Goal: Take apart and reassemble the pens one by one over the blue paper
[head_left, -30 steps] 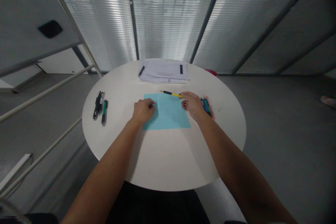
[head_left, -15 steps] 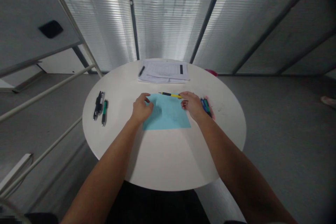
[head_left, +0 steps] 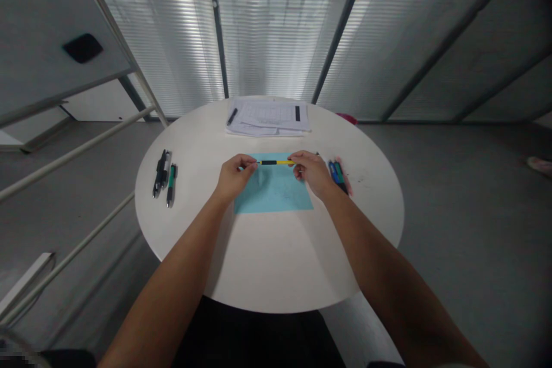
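Observation:
A yellow pen [head_left: 277, 163] with a black grip lies level between my two hands, above the blue sheet [head_left: 276, 192]. My left hand [head_left: 236, 175] pinches its dark tip between thumb and fingers. The yellow end is held in the fingers of my right hand [head_left: 311, 169]. Beneath both hands, the blue sheet lies flat on the round white table [head_left: 276, 264], its upper corners partly hidden by the hands.
At the left of the table lie black pens [head_left: 160, 172] and a green pen [head_left: 171, 185]. Blue and green pens [head_left: 338, 175] lie beside my right wrist. A stack of papers [head_left: 267, 118] with a black pen [head_left: 233, 115] is at the far edge.
My left thumb and fingers have closed on the pen's tip, where they were apart from it before. The pen has shifted slightly down and turned level.

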### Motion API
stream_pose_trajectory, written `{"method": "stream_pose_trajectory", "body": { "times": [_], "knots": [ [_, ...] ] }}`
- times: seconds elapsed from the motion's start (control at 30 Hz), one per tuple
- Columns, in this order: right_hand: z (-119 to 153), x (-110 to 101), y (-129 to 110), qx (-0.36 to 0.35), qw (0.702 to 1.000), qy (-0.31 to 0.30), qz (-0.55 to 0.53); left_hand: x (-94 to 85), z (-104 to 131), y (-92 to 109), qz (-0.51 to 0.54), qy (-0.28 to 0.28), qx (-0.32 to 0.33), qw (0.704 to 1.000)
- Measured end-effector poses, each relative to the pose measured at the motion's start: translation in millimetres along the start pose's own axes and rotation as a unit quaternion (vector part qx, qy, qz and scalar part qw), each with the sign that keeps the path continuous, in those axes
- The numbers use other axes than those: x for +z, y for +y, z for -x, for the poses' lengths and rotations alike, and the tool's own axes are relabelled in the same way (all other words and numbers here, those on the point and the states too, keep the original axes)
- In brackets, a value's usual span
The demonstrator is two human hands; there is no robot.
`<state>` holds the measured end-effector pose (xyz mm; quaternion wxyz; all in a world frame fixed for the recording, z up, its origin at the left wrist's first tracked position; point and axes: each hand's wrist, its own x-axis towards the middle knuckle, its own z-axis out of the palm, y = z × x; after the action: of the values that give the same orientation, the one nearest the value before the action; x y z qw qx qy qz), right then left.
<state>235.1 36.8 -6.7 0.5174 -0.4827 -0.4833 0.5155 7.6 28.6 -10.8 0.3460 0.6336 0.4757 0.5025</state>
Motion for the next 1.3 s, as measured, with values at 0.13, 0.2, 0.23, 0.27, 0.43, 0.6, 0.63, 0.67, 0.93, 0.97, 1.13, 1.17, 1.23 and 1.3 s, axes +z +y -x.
{"method": "stream_pose_trajectory", "body": {
  "times": [0.13,0.2,0.23,0.27,0.43,0.6,0.63,0.67,0.93,0.97,1.13,1.17,1.23,1.3],
  "knots": [
    [-0.1,0.3,0.3,0.003,1.0,-0.004,-0.001,1.5,-0.6,-3.4,0.037,-0.01,-0.01,0.999],
    [-0.2,0.4,0.5,0.004,1.0,-0.007,0.0,2.4,-0.7,-3.9,0.046,-0.014,-0.012,0.999],
    [-0.3,0.5,0.6,0.003,1.0,-0.008,0.002,2.8,-0.7,-3.9,0.048,-0.017,-0.012,0.999],
    [-0.4,0.6,0.8,0.002,1.0,-0.009,0.004,3.1,-0.7,-3.9,0.049,-0.02,-0.013,0.999],
    [-1.1,0.2,1.8,-0.001,1.0,-0.003,0.004,4.0,-0.9,-4.6,0.057,-0.011,-0.025,0.998],
    [-1.6,-2.3,1.3,-0.002,0.999,0.02,-0.036,4.2,-0.7,-0.5,0.084,-0.004,-0.033,0.996],
    [-1.6,-2.8,0.8,0.001,0.999,0.026,-0.04,4.1,-0.7,1.4,0.095,-0.004,-0.039,0.995],
    [-1.5,-3.2,0.1,0.006,0.999,0.032,-0.042,3.9,-0.7,3.4,0.105,-0.003,-0.046,0.993],
    [-2.3,-4.5,-3.8,0.035,0.993,0.09,-0.065,0.0,-3.8,7.5,0.169,0.047,-0.09,0.98],
    [-2.4,-4.5,-4.4,0.037,0.992,0.096,-0.069,-0.4,-4.3,6.6,0.174,0.051,-0.091,0.979],
    [-1.4,-5.7,-8.6,0.04,0.987,0.13,-0.086,-1.0,-6.4,3.9,0.179,0.067,-0.095,0.977],
    [-1.5,-6.4,-8.9,0.039,0.986,0.136,-0.092,-1.2,-6.7,3.7,0.18,0.071,-0.096,0.976],
    [-2.2,-8.1,-8.6,0.036,0.983,0.151,-0.103,-1.8,-7.0,3.3,0.181,0.082,-0.098,0.975],
    [-3.5,-9.9,-7.3,0.032,0.98,0.168,-0.106,-2.8,-7.5,2.3,0.175,0.096,-0.099,0.975]
  ]
}}
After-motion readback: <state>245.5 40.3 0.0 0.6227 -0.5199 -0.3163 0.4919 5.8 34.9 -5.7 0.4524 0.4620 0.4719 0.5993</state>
